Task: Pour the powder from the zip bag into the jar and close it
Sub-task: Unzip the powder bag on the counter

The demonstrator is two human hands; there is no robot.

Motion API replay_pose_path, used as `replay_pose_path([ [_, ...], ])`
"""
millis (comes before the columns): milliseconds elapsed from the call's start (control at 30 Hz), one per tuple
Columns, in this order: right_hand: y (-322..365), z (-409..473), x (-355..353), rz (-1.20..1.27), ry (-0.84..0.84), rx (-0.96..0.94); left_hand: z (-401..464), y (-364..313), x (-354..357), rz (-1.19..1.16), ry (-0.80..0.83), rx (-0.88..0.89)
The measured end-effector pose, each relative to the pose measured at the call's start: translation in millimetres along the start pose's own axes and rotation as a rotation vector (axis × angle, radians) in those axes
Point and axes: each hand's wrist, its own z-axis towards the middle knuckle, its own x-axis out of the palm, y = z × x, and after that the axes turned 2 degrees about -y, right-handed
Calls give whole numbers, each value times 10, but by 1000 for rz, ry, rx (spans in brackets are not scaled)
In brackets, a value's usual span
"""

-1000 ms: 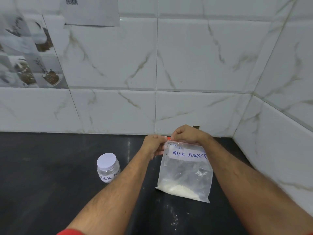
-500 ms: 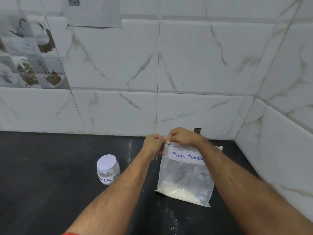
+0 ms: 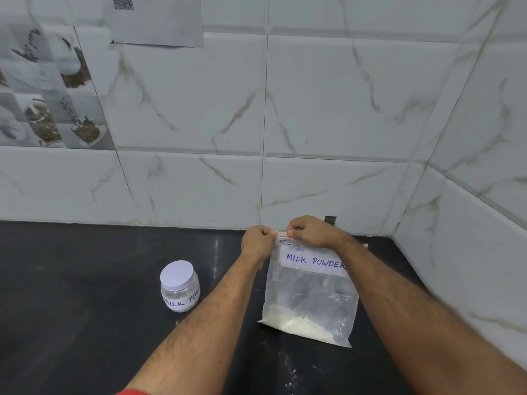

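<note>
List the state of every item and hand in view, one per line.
zip bag: upright on the counter, powder settled at the bottom; whether the seal has parted cannot be told
jar: upright, white lid on
left hand: pinches the bag's top strip
right hand: pinches the bag's top strip

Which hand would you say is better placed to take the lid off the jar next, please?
Probably the left. The jar, lid still on, stands left of the bag, nearer the left hand. The right hand would have to cross over; it can steady the bag.
</note>
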Motion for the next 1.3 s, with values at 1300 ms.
replay_pose_path([
  [1300, -234, -260, -333, -112, -146, 82, 235, -110, -473, 35, -77, 65],
])
